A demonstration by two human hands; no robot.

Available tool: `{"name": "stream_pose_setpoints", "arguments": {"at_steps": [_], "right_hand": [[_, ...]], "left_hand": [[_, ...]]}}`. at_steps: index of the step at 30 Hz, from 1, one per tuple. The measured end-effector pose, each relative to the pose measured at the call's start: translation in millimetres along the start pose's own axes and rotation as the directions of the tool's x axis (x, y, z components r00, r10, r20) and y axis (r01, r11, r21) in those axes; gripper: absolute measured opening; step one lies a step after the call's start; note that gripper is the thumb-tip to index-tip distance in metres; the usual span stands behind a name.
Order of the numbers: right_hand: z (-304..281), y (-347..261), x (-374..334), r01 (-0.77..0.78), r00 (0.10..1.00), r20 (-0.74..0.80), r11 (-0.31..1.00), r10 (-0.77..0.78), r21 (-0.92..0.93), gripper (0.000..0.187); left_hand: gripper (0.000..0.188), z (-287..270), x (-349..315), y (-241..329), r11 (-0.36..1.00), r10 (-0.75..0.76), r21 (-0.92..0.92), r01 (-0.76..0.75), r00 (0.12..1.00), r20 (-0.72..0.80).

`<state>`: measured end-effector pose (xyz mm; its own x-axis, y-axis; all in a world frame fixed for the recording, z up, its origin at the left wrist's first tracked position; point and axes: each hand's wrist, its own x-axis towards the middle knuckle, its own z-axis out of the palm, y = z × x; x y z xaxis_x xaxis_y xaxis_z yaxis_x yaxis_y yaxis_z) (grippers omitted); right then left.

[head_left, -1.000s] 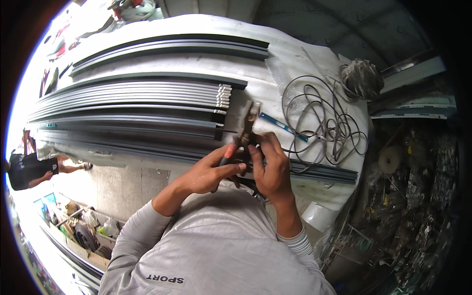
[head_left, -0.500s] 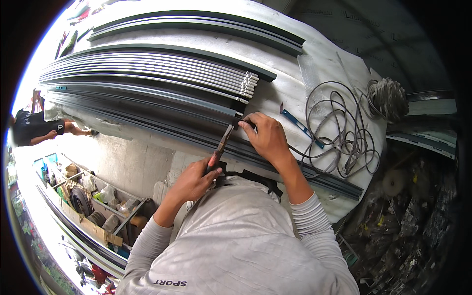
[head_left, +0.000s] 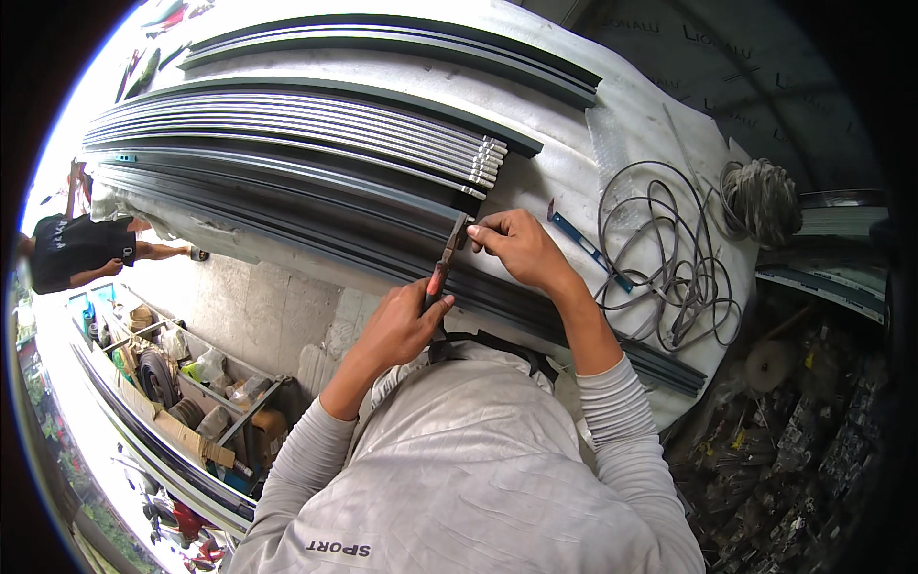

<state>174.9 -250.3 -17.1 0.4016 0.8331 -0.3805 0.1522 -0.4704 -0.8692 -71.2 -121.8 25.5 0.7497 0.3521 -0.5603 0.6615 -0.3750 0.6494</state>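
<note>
My left hand (head_left: 397,320) is closed around the red handles of a pair of pliers (head_left: 448,253), whose jaws point up and away at the end of a dark grey metal profile (head_left: 363,193). Beside the jaws, the thumb and fingers of my right hand (head_left: 526,251) are pinched together; a small dark piece shows at the fingertips, too small to name. Long dark profiles (head_left: 287,230) run along the near edge of the table. Beyond them, a row of thin silver rods (head_left: 382,134) with white ends lies side by side.
Right of my right hand lie a blue-handled cutter (head_left: 579,237), a loose tangle of dark cord (head_left: 660,187) and a grey coil (head_left: 760,201). Another dark profile (head_left: 402,46) rests at the far side. Lower left stands a crate (head_left: 191,383) of materials; a person (head_left: 81,251) is beyond it.
The pliers and my left hand have moved up and slightly right, so the jaws now meet my right fingertips. At the left, the person has shifted slightly.
</note>
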Motion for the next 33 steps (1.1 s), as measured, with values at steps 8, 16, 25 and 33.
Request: {"name": "stream_pose_setpoints", "arguments": {"at_steps": [8, 16, 25, 33], "right_hand": [[-5.3, 5.7, 4.1, -0.002, 0.997, 0.076, 0.998, -0.002, 0.055, 0.046], [-4.9, 13.5, 9.6, -0.04, 0.995, 0.098, 0.981, 0.022, 0.188, 0.044], [-5.0, 14.1, 9.5, -0.096, 0.99, 0.119, 0.977, 0.074, 0.192, 0.046], [-8.0, 3.6, 9.3, -0.132, 0.983, 0.152, 0.97, 0.102, 0.204, 0.047]], "left_hand": [[0.044, 6.8, 3.0, -0.9, 0.967, 0.228, 0.158, -0.201, 0.958, -0.176], [0.039, 15.3, 12.3, 8.0, 0.977, 0.211, 0.09, -0.193, 0.94, -0.269], [0.054, 24.1, 5.7, 3.7, 0.992, 0.082, -0.071, -0.102, 0.968, -0.236], [0.057, 25.8, 11.5, 8.9, 0.994, 0.017, -0.101, -0.041, 0.974, -0.226]]}}
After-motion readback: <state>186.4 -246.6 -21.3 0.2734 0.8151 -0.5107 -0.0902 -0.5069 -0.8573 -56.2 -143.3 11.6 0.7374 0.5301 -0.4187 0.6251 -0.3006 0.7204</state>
